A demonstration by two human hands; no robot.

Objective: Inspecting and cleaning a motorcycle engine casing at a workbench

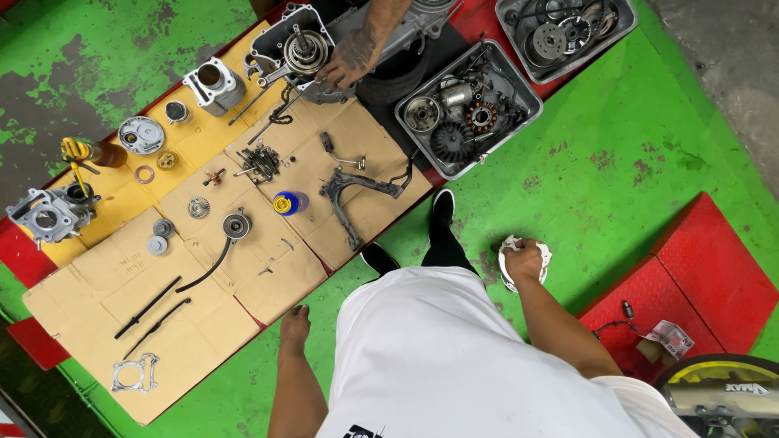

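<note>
a white rag lies on the worn green floor, and the right hand is closed on it, pressing it down. the left hand hangs loosely curled, holding nothing, just beside cardboard spread with engine parts. across it, another person's hand touches an engine case, a parts tray nearby.

Crumpled white cloth rag, matt brown cardboard, worn green painted floor, grey cast-metal engine parts

Worn green floor, red raised platforms
</note>
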